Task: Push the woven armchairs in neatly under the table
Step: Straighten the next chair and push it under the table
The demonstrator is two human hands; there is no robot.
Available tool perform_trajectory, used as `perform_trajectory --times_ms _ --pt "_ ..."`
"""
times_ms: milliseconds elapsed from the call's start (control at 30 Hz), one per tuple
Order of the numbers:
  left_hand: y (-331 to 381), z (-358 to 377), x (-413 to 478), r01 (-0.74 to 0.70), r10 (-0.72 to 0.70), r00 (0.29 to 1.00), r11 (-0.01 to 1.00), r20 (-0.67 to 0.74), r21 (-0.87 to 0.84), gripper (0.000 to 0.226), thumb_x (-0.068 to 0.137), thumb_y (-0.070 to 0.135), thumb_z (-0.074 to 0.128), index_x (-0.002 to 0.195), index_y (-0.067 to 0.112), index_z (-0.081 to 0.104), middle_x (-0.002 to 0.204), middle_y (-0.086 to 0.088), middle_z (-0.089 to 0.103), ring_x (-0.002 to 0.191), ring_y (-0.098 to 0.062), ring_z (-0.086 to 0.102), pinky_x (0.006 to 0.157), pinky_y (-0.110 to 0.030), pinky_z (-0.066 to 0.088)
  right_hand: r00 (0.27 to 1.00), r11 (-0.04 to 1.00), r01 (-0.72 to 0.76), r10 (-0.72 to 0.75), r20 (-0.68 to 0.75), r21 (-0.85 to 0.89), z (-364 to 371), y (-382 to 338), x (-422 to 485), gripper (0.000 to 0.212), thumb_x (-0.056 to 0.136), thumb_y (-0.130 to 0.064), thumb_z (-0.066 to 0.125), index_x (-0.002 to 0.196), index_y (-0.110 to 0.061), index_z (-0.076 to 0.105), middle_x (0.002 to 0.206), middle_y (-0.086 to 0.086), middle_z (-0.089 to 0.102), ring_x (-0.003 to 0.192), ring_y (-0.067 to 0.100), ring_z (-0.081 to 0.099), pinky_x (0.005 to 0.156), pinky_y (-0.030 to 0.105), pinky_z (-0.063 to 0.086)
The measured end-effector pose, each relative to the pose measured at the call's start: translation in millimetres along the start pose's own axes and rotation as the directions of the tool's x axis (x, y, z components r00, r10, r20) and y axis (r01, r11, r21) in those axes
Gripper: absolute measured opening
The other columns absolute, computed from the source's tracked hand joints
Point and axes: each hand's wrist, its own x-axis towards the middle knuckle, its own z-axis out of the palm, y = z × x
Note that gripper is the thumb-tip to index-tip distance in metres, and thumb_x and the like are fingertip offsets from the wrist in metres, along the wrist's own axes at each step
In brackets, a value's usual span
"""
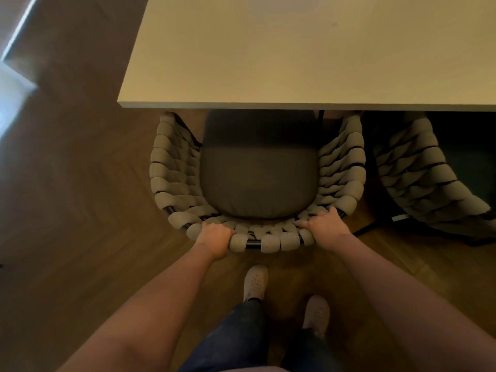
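Note:
A woven armchair [171, 173] with thick beige cord and a dark seat cushion [257, 181] stands right in front of me. Its front part is tucked under the near edge of the pale table [295, 63]. My left hand [214, 237] grips the top of the curved backrest on the left. My right hand [326, 224] grips the same rim on the right. A second woven armchair [418, 173] stands to the right, partly under the table.
Dark wooden floor [75, 183] lies open to the left of the chair. My two feet in pale shoes [255, 283] stand just behind the backrest. A bright strip of light [13, 84] falls at the far left.

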Motion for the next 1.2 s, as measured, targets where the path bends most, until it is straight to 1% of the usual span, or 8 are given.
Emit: perform_trajectory --times_ms 167,400,533,733,1000,1100,1200 --pt "-28 -13 12 0.004 -0.004 1.0 1.0 0.002 0.004 0.028 0.092 0.024 0.056 0.118 0.03 0.059 0.11 0.003 0.065 0.108 -0.019 0.058 0.108 -0.048 0.032 1.0 1.0 0.007 -0.007 -0.023 -0.001 -20 -7 26 0.053 0.095 -0.023 0.051 0.143 -0.038 0.036 0.133 0.001 0.056 0.128 0.027 0.044 0.105 0.053 0.028" --pt "-49 -20 22 0.009 -0.009 1.0 1.0 0.008 0.02 0.028 0.092 0.023 0.054 0.118 0.03 0.059 0.109 0.003 0.065 0.108 -0.019 0.058 0.108 -0.047 0.033 0.999 0.999 0.039 -0.039 -0.03 0.024 -29 -10 46 0.05 0.092 -0.021 0.055 0.137 -0.037 0.042 0.126 0.0 0.059 0.125 0.027 0.047 0.105 0.056 0.028" --pt "-46 -17 21 0.013 -0.013 1.0 0.999 -0.001 0.044 0.027 0.093 0.026 0.054 0.118 0.03 0.06 0.11 0.003 0.065 0.107 -0.019 0.059 0.106 -0.047 0.033 0.999 0.998 0.04 -0.039 -0.033 0.046 -27 -11 43 0.05 0.092 -0.021 0.055 0.137 -0.037 0.043 0.128 -0.002 0.058 0.126 0.025 0.046 0.107 0.057 0.026" --pt "-35 -5 11 0.015 -0.015 1.0 0.999 0.015 0.037 0.03 0.093 0.028 0.054 0.123 0.03 0.058 0.113 0.004 0.065 0.11 -0.02 0.058 0.108 -0.049 0.031 0.998 0.998 0.045 -0.043 -0.036 0.042 -16 -15 32 0.049 0.093 -0.016 0.053 0.138 -0.033 0.043 0.13 0.001 0.056 0.127 0.026 0.045 0.109 0.058 0.024" --pt "-39 15 -4 0.03 -0.03 0.999 1.0 0.02 0.008 0.033 0.092 0.024 0.057 0.124 0.031 0.058 0.112 0.006 0.064 0.11 -0.017 0.058 0.11 -0.048 0.031 0.998 0.998 0.048 -0.047 -0.047 0.031 -4 -33 25 0.046 0.092 -0.014 0.053 0.134 -0.03 0.046 0.124 0.0 0.06 0.122 0.027 0.048 0.108 0.057 0.025" --pt "-40 15 -5 0.032 -0.032 0.999 0.999 0.016 -0.013 0.034 0.091 0.023 0.057 0.124 0.031 0.058 0.113 0.006 0.064 0.111 -0.017 0.057 0.112 -0.05 0.027 0.998 0.999 0.034 -0.033 -0.057 0.021 -5 -36 25 0.046 0.091 -0.016 0.055 0.135 -0.03 0.046 0.124 0.0 0.06 0.121 0.027 0.049 0.107 0.055 0.027" --pt "-46 9 -5 0.04 -0.04 0.999 0.999 0.019 -0.012 0.036 0.092 0.022 0.056 0.126 0.032 0.057 0.116 0.005 0.064 0.115 -0.018 0.057 0.116 -0.055 0.02 0.998 1.0 0.027 -0.026 -0.058 0.012 -11 -38 29 0.047 0.091 -0.019 0.056 0.136 -0.032 0.046 0.125 0.0 0.06 0.122 0.026 0.048 0.106 0.054 0.028"
